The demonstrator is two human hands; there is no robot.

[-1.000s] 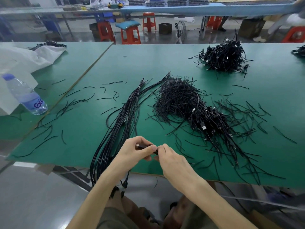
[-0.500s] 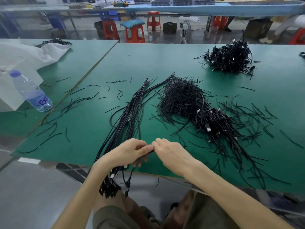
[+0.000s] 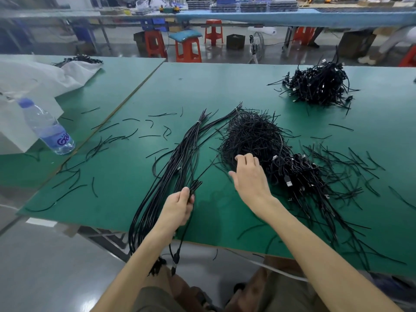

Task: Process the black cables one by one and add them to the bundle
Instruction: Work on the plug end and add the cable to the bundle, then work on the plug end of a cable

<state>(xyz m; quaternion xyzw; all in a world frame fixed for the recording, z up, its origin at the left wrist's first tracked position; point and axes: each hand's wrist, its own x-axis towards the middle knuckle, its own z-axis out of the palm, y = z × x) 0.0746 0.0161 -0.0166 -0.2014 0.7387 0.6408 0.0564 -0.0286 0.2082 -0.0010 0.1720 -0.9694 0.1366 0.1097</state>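
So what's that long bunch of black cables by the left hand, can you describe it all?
The cable bundle is a sheaf of long, thin black cables, rubbery-looking, lying diagonally on the green table. A pale tie binds it near its far end, where the tips fan out. Its near end droops over the table edge, with dark plugs dangling. The left hand grips a few strands near the edge; the right hand is apart from it.
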